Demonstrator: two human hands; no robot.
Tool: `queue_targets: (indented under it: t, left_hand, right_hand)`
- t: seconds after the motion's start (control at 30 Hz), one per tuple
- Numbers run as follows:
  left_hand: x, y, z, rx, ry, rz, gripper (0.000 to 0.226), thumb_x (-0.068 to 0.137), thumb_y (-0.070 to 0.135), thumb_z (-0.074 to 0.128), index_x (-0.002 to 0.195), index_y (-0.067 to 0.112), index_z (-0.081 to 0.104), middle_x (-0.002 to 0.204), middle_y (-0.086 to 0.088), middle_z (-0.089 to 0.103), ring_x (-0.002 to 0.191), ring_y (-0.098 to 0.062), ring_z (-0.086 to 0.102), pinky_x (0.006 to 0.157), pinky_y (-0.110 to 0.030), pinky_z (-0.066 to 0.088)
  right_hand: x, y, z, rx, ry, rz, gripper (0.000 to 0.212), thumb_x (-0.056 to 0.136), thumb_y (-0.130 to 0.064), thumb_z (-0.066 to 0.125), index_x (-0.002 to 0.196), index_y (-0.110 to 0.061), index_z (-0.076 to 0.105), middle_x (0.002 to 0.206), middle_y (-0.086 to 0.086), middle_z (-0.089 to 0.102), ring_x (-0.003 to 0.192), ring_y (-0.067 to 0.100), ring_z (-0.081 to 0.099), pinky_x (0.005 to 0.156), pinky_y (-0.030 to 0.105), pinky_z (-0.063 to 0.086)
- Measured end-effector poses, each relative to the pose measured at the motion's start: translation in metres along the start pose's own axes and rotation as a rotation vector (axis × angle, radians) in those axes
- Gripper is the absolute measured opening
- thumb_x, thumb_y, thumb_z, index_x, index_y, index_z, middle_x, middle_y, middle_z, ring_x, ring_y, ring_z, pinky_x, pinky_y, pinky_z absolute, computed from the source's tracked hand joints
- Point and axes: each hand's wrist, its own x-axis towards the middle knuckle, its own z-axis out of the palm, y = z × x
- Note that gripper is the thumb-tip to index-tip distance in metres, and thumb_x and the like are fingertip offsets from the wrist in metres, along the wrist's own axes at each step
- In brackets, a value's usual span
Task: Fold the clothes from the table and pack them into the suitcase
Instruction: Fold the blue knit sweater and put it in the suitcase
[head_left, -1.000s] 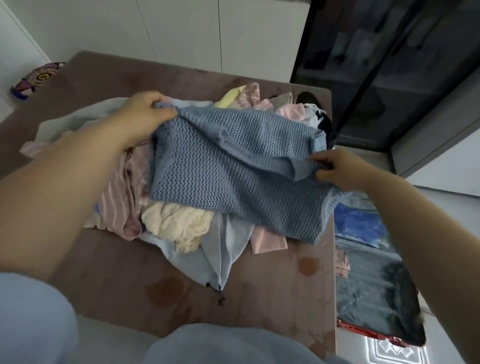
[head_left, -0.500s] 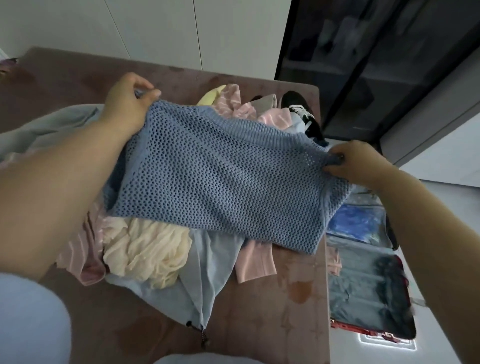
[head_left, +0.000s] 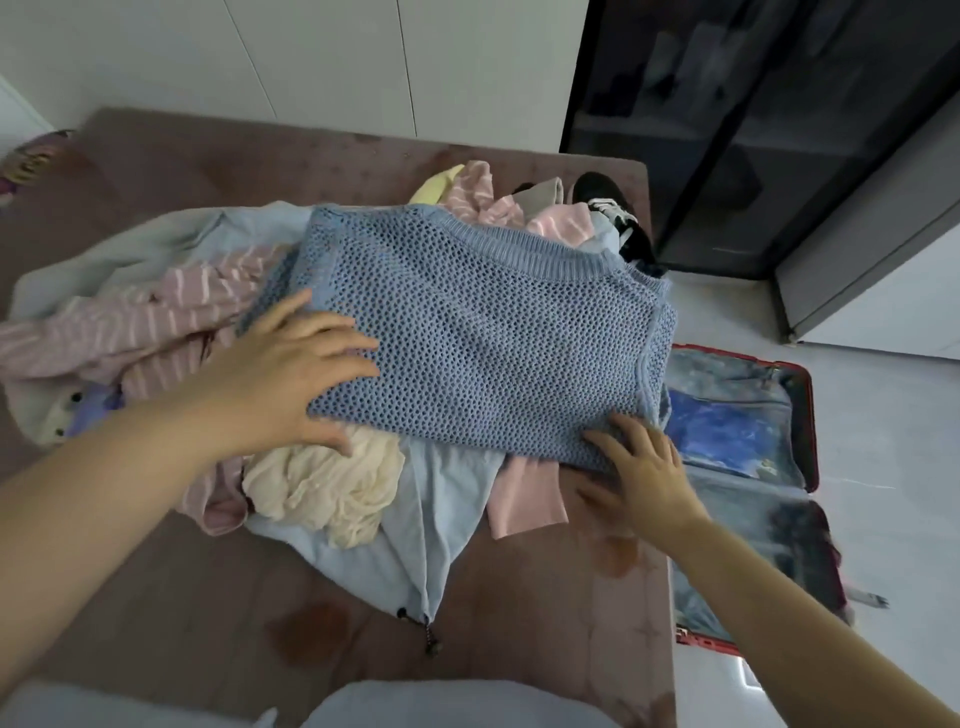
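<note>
A blue open-knit sweater lies spread flat on top of the heap of clothes on the brown table. My left hand rests flat on its left edge with the fingers apart. My right hand lies with spread fingers on its near right corner. Under the sweater are a cream garment, a light blue garment and pink striped clothes. The open red suitcase lies on the floor to the right of the table, with blue and dark items inside.
A black shoe lies at the table's far right corner. A dark glass-fronted cabinet stands behind the suitcase. White cupboard doors run along the back. A patterned object sits at the far left edge.
The sweater was held up stretched between both hands; it now lies flat on the pile. Both hands have let go and rest on its edges.
</note>
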Motion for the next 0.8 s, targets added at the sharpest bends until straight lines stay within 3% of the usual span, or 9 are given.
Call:
queue_targets:
  t: [0.1, 0.2, 0.27, 0.33, 0.43, 0.53, 0.6, 0.7, 0.8]
  left_hand:
    - [-0.016, -0.015, 0.018, -0.029, -0.063, -0.025, 0.076, 0.043, 0.028, 0.091, 0.114, 0.020, 0.064, 0.127, -0.013, 0.058, 0.119, -0.027, 0.037, 0.110, -0.033, 0.010]
    - [-0.014, -0.017, 0.014, -0.068, -0.053, -0.039, 0.071, 0.050, -0.003, 0.086, 0.115, 0.016, 0.065, 0.128, -0.015, 0.057, 0.122, -0.033, 0.045, 0.112, -0.034, 0.023]
    - [-0.009, -0.009, -0.003, -0.125, -0.063, -0.090, 0.061, 0.072, 0.001, 0.074, 0.126, 0.024, 0.057, 0.142, -0.005, 0.045, 0.135, -0.025, 0.036, 0.115, -0.036, 0.014]
    - [-0.008, -0.008, -0.019, -0.129, -0.214, -0.163, 0.052, 0.086, 0.015, 0.062, 0.132, 0.033, 0.048, 0.147, 0.009, 0.036, 0.139, -0.010, 0.026, 0.114, -0.027, 0.000]
    - [-0.020, 0.001, -0.044, -0.248, -0.275, -0.258, 0.043, 0.085, 0.024, 0.063, 0.122, 0.043, 0.054, 0.127, 0.012, 0.054, 0.118, -0.009, 0.045, 0.105, -0.022, 0.026]
    - [-0.040, 0.023, -0.047, -0.291, -0.454, -0.211, 0.040, 0.083, 0.030, 0.061, 0.111, 0.056, 0.050, 0.101, 0.013, 0.060, 0.090, -0.004, 0.056, 0.085, -0.027, 0.045]
    - [-0.050, 0.048, -0.036, -0.343, -0.545, -0.147, 0.038, 0.084, 0.029, 0.058, 0.115, 0.051, 0.052, 0.094, 0.017, 0.062, 0.078, 0.005, 0.055, 0.078, -0.021, 0.044]
    - [-0.062, 0.082, -0.010, -0.347, -0.649, -0.083, 0.038, 0.086, 0.028, 0.056, 0.122, 0.040, 0.054, 0.115, 0.013, 0.061, 0.097, -0.002, 0.055, 0.081, -0.017, 0.039]
    - [-0.072, 0.104, 0.006, -0.367, -0.695, -0.110, 0.038, 0.085, 0.028, 0.054, 0.121, 0.041, 0.054, 0.116, 0.011, 0.062, 0.101, -0.009, 0.058, 0.085, -0.022, 0.043]
  right_hand:
    - [0.007, 0.000, -0.008, 0.158, -0.039, 0.094, 0.048, 0.078, -0.012, 0.071, 0.124, -0.021, 0.060, 0.133, 0.016, 0.049, 0.119, 0.043, 0.044, 0.101, 0.051, 0.040]
    - [0.014, -0.001, -0.021, 0.159, -0.080, 0.047, 0.048, 0.083, 0.005, 0.055, 0.124, -0.018, 0.061, 0.134, 0.013, 0.050, 0.122, 0.037, 0.043, 0.104, 0.038, 0.036]
    - [0.013, 0.002, -0.034, 0.200, -0.048, 0.020, 0.045, 0.075, 0.010, 0.057, 0.111, -0.014, 0.069, 0.119, 0.014, 0.061, 0.113, 0.037, 0.052, 0.097, 0.038, 0.041]
    - [0.007, 0.006, -0.056, 0.233, 0.018, 0.018, 0.045, 0.067, 0.012, 0.058, 0.100, -0.015, 0.074, 0.100, 0.010, 0.068, 0.097, 0.031, 0.058, 0.084, 0.035, 0.047]
    - [-0.018, 0.013, -0.092, 0.259, -0.072, -0.008, 0.046, 0.071, 0.010, 0.057, 0.099, -0.022, 0.074, 0.089, -0.007, 0.065, 0.083, 0.012, 0.054, 0.070, 0.016, 0.034]
    - [-0.051, 0.015, -0.099, 0.270, -0.300, -0.033, 0.050, 0.075, 0.008, 0.052, 0.100, -0.030, 0.072, 0.089, -0.024, 0.060, 0.087, 0.006, 0.058, 0.072, 0.009, 0.038]
    - [-0.070, 0.015, -0.086, 0.258, -0.359, -0.056, 0.051, 0.073, 0.008, 0.050, 0.098, -0.029, 0.073, 0.089, -0.024, 0.061, 0.091, 0.007, 0.060, 0.081, 0.013, 0.044]
    - [-0.091, 0.014, -0.056, 0.229, -0.411, -0.077, 0.047, 0.070, 0.004, 0.048, 0.096, -0.025, 0.074, 0.087, -0.024, 0.057, 0.095, 0.012, 0.060, 0.087, 0.025, 0.045]
    - [-0.108, 0.016, -0.034, 0.278, -0.262, -0.031, 0.046, 0.066, 0.005, 0.049, 0.088, -0.027, 0.075, 0.081, -0.027, 0.056, 0.083, 0.007, 0.058, 0.083, 0.033, 0.046]
